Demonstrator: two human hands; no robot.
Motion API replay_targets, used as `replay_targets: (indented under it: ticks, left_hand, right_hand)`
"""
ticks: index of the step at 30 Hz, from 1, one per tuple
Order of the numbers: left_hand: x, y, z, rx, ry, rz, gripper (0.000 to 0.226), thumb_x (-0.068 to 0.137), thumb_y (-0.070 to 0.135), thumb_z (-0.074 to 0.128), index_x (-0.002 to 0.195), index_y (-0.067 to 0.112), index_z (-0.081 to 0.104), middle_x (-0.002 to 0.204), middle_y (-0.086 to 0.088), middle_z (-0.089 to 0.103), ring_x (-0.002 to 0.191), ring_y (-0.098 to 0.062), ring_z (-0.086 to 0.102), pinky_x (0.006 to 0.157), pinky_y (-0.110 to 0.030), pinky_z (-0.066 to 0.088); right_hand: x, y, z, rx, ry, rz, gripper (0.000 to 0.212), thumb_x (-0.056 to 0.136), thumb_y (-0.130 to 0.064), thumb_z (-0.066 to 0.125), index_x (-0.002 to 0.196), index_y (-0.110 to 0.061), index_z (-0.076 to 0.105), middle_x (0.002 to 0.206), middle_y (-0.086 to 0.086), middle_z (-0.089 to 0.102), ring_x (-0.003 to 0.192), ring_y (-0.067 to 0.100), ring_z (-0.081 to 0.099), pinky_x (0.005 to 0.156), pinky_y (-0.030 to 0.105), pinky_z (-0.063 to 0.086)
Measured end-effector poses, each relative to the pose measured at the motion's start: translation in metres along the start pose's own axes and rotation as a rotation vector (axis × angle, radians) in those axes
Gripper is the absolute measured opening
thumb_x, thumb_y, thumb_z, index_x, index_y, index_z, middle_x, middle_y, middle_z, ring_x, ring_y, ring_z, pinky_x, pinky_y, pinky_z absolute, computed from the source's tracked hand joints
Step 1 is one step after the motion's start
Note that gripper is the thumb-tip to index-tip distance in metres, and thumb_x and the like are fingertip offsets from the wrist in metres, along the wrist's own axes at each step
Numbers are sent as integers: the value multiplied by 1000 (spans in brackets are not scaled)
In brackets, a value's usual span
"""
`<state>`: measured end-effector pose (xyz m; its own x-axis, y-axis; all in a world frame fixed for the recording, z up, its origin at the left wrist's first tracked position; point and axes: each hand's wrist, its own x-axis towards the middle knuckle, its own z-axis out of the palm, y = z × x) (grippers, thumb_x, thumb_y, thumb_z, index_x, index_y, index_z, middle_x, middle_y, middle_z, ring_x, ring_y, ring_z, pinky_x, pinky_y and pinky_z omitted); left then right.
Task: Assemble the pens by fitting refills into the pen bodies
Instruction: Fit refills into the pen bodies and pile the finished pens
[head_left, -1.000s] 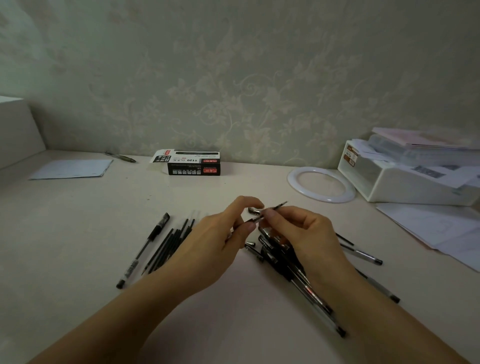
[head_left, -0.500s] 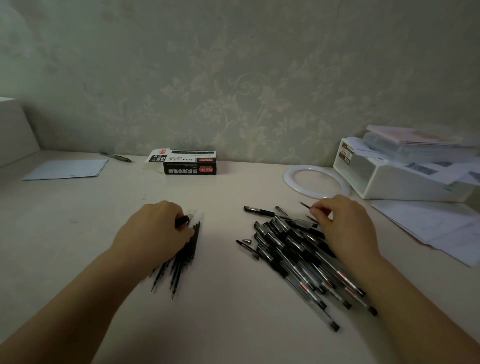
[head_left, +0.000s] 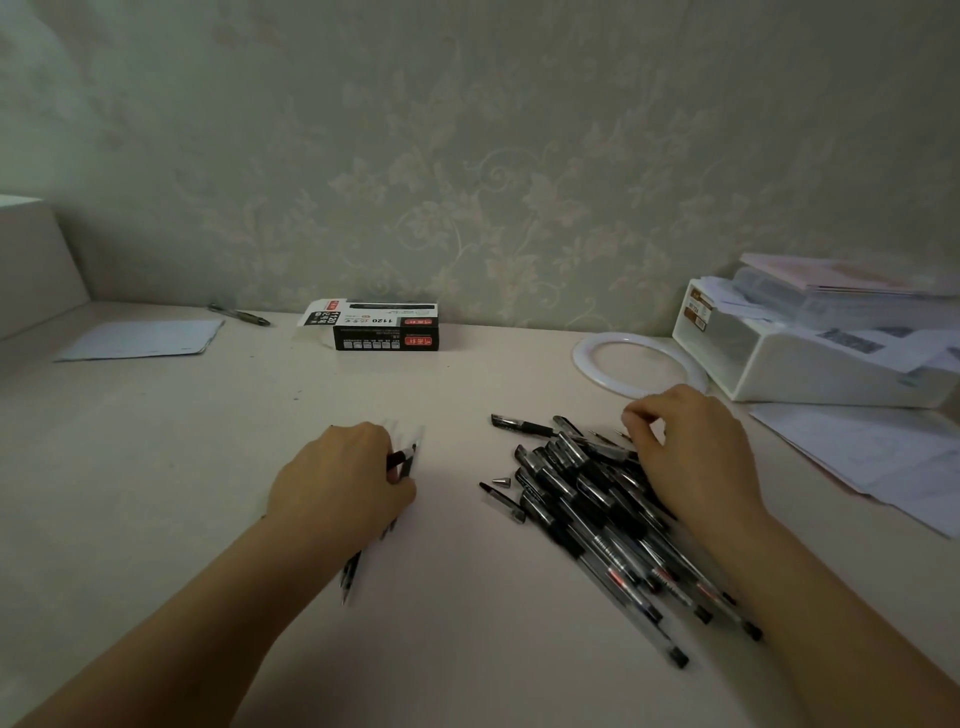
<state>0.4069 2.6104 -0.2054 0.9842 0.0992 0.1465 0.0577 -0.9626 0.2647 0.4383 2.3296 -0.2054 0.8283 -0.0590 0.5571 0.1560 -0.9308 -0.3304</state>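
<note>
Bench (head_left: 156, 467): pale, set against a floral-patterned wall.

Left hand (head_left: 343, 480): laid knuckles-up over a small bundle of refills (head_left: 358, 566) at centre-left. One dark-tipped piece is seen at the fingertips; whether the grip is clamped on it cannot be told, since the fingers are hidden beneath the hand.

Right hand (head_left: 696, 457): placed at the far right edge of the pile of pen bodies (head_left: 597, 509). Fingers are curled with thumb and forefinger drawn together at a thin piece there; what is pinched is too small to be made out.

Pile of pen bodies: clear barrels with black grips and caps, heaped at centre-right and fanned toward the near right. A loose metal tip (head_left: 501, 481) is seen just left of the pile.

Pen box (head_left: 387, 328): black and white, lying at the far centre by the wall.

White ring (head_left: 587, 364): flat, at far right, beside a white storage box (head_left: 810, 364) topped with papers.

Sheet of paper (head_left: 140, 339): far left, with a single pen (head_left: 239, 314) just beyond it.
</note>
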Motion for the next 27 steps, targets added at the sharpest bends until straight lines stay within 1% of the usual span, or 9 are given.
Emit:
replay_targets:
  ticks: [7,12,14,17,18,20,22,24,27]
  left_hand:
    - [-5,11,-2,108,76,-3,31,87,35,53,65,21,36,66,5,44,54,-9,40,45,-23,27]
    - [-4,13,-5,95,118,31,24,89,35,50,71,20,44,67,5,48,58,-12,47,49,-25,34]
    - [-5,17,-10,-1,188,113,19,89,35,50,74,24,49,66,7,51,58,-8,50,49,-22,37]
    - [-11,28,-12,-181,225,378,15,85,39,53,72,31,49,64,12,52,57,-2,49,48,-15,30]
    - [-13,32,-10,-223,203,458,14,84,41,51,73,31,50,65,13,53,58,-3,50,49,-14,31]
    - [-15,35,-4,-300,173,547,15,84,42,50,75,30,54,66,13,55,61,-5,51,53,-14,34]
    - [-14,34,1,-418,170,549,15,89,44,50,85,32,58,68,17,55,63,0,51,55,-12,36]
    - [-11,31,2,-502,161,527,21,93,52,41,101,39,56,70,19,55,66,2,52,57,-11,37]
    - [-7,27,4,-549,117,502,24,96,48,34,110,43,53,70,19,55,61,1,52,56,-10,38]
  right_hand:
    - [-9,-28,-4,133,112,-171,8,90,-19,67,91,-18,74,88,-3,67,77,21,55,68,42,50]
    - [-16,-43,1,192,106,-333,9,89,-16,70,96,-15,75,88,-3,67,80,17,54,70,38,51]
    - [-20,-51,1,237,75,-421,17,89,-16,71,106,-14,73,90,-3,66,80,15,55,70,34,50]
    - [-26,-63,4,179,-11,-574,37,84,-14,76,120,-11,67,90,3,64,78,23,57,66,37,51]
    - [-28,-65,5,139,-12,-620,38,82,-13,77,119,-9,68,89,5,64,76,25,58,62,38,51]
    - [-28,-66,5,93,28,-666,23,82,-10,76,105,-7,72,83,8,61,70,26,56,57,41,49]
    - [-25,-62,2,66,76,-652,8,84,-8,75,91,-5,72,78,8,57,67,25,52,54,42,47]
    - [-21,-55,-2,115,105,-570,7,86,-7,73,90,-3,71,79,8,56,67,23,52,56,39,48]
    - [-18,-49,-8,415,149,-299,7,94,-12,62,95,-9,69,82,0,63,71,12,59,64,23,51]
